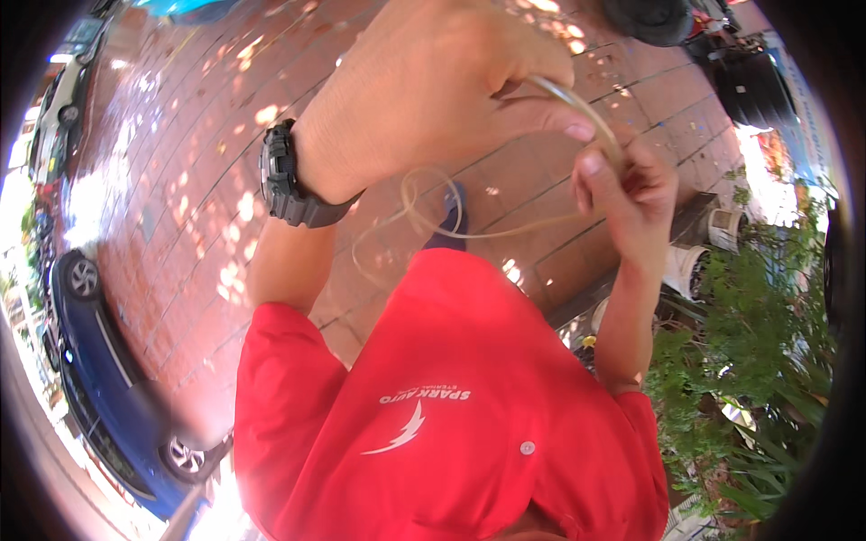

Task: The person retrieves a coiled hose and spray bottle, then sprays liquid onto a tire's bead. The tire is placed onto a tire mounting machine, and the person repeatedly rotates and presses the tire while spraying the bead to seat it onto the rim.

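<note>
Left hand (469, 81): grip closed on a translucent yellowish tube (591, 115), which arcs out toward 4 o'clock. Right hand (631, 194): grip pinching the same tube at the arc's far end. The slack (519, 231) (loosely looped) trails toward 9 o'clock from the right grip, above tiled paving (198, 198).

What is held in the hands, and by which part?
A clear tube: the left hand and right hand grip it at either end of one short, bent stretch.
</note>
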Demonstrator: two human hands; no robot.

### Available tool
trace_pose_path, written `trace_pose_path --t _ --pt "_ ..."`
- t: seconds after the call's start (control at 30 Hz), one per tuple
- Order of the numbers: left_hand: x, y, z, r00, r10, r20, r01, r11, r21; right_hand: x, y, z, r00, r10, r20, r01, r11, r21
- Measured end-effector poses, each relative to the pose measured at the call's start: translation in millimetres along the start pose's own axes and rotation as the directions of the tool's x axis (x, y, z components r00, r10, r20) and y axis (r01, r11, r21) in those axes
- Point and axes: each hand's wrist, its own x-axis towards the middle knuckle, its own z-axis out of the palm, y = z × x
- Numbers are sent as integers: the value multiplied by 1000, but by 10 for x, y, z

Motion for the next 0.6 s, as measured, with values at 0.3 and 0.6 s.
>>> trace_pose_path --t 0.3,0.6 --pt "1385 -1888 305 829 154 -537 5 959 282 1964 186 -1136 813 -22 -582 -64 990 -128" --pt "-1001 -3297 3258 -447 -834 -324 878 -340 -338 3900 -317 -4913 683 -179 -708 363 924 116"
